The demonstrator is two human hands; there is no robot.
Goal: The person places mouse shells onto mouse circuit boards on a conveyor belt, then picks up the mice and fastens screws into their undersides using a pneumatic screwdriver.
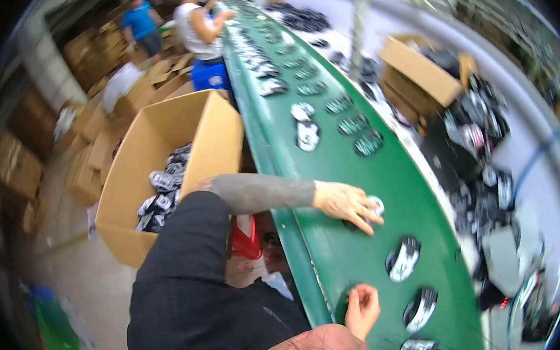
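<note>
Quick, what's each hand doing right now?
Left hand: open, spread over a white-and-black item.
Right hand: curled; cannot tell if it holds anything.

The surface (339,173) is a long green strip running from the foot of the view to its far upper end, with small flat black-and-white pieces (404,258) lying on it. At the near end three of them lie apart in a loose line, the nearest partly cut off by dark hair, while a mostly covered piece (375,205) shows farther up. Beyond, two pieces (307,136) lie end to end, a spaced row of darker pieces (369,142) follows the right side, and a tightly packed row (273,86) recedes along the left.
</note>
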